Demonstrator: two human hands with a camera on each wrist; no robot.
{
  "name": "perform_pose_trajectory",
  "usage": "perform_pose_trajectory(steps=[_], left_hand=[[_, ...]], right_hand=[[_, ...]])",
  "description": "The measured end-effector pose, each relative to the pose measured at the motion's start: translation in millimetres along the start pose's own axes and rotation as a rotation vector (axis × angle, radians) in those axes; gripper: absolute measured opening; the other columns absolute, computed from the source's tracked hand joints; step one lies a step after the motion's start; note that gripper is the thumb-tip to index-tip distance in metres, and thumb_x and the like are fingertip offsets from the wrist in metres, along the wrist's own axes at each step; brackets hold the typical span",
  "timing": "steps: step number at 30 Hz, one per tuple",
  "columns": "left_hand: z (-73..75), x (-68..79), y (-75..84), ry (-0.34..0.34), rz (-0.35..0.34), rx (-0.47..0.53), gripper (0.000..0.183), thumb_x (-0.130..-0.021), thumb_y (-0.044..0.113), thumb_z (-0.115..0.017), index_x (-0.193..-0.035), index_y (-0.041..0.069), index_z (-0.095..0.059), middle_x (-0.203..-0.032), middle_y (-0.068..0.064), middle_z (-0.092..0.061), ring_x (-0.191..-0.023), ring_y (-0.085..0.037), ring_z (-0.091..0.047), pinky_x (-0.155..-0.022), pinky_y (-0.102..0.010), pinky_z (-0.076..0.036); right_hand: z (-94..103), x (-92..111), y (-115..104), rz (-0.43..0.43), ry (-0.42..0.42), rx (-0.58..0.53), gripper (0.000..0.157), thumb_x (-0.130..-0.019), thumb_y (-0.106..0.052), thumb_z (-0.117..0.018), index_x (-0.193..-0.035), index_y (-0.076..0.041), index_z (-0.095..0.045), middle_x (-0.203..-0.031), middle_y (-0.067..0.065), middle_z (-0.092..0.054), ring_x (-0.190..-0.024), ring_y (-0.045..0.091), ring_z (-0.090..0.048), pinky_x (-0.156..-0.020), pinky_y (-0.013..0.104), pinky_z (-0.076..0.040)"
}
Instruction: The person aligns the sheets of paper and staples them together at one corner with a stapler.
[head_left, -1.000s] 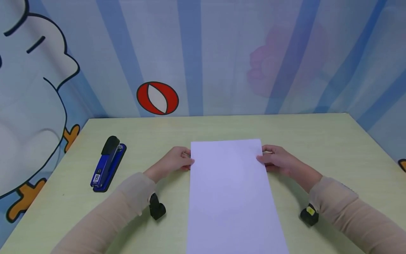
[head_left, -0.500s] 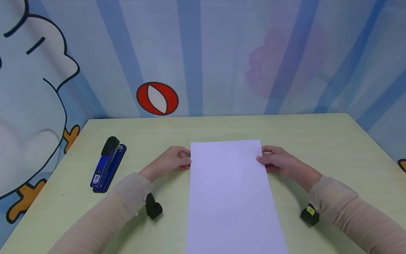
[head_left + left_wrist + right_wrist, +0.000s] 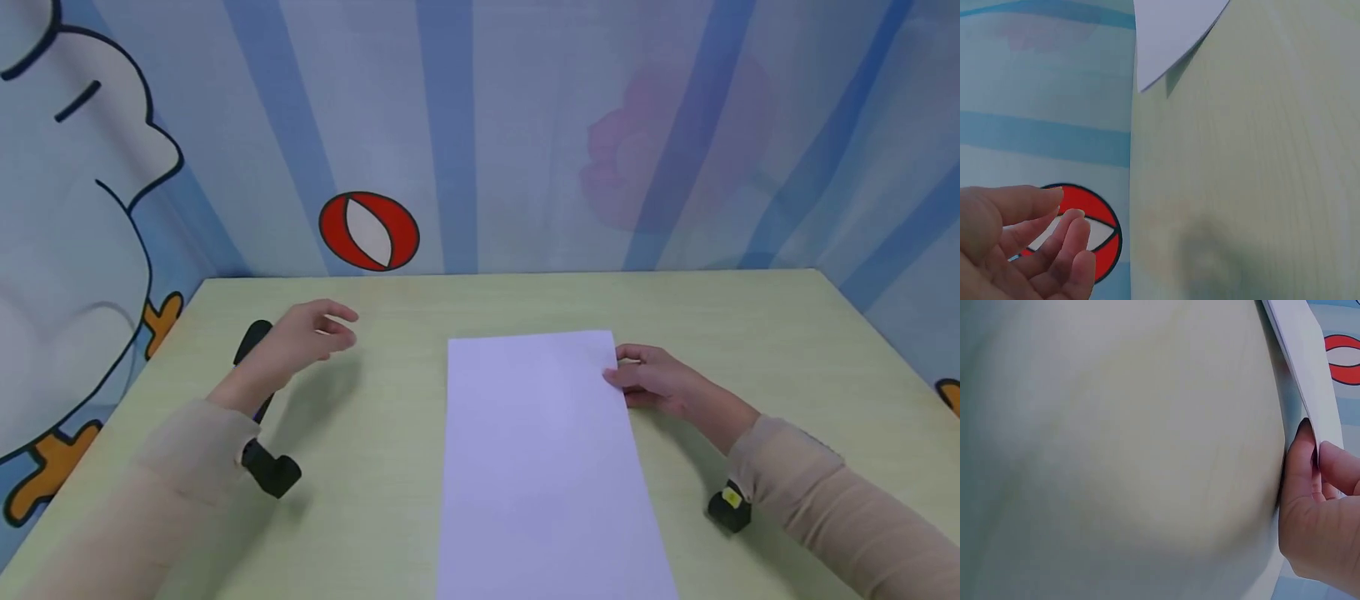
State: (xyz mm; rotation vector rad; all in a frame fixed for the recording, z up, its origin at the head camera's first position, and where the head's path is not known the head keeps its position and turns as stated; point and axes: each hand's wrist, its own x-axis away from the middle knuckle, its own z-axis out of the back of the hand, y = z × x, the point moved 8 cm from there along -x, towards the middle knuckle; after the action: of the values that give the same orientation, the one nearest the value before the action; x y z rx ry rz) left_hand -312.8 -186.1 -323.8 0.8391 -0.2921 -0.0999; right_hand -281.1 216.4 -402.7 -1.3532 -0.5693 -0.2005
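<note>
One white paper sheet [image 3: 543, 458] lies flat on the pale green table [image 3: 750, 333], its far right edge pinched by the right hand [image 3: 660, 383], while farther left the left hand [image 3: 303, 337] hovers with relaxed, empty fingers above the blue stapler [image 3: 251, 342].

Pale green table [image 3: 750, 333], striped blue backdrop [image 3: 525, 125] w/ red-white oval [image 3: 369, 232], orange bits [image 3: 45, 467] at left.

Paper sheet [image 3: 543, 450] was thin, smooth, matt white; table [image 3: 750, 333] showed pale green laminate with faint wood grain, low sheen; stapler [image 3: 251, 342] top looked black plastic, mostly hidden; backdrop [image 3: 525, 125] was printed cloth, matt; sleeves [image 3: 840, 500] soft beige knit
</note>
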Motion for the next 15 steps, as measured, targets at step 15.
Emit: perform_pose_trajectory(steps=[15], left_hand=[[67.1, 30.1, -71.7, 0.144, 0.125, -0.334, 0.075, -0.088, 0.036, -0.062, -0.133, -0.015, -0.031, -0.126, -0.039, -0.039, -0.107, -0.050, -0.045, -0.082, -0.057, -0.044]], right_hand=[[-0.8, 1, -4, -0.002, -0.025, -0.032, 0.021, -0.092, -0.009, -0.056, -0.107, -0.006, -0.042, -0.076, -0.002, -0.060, -0.062, 0.008, -0.056, -0.057, 0.023, -0.048]])
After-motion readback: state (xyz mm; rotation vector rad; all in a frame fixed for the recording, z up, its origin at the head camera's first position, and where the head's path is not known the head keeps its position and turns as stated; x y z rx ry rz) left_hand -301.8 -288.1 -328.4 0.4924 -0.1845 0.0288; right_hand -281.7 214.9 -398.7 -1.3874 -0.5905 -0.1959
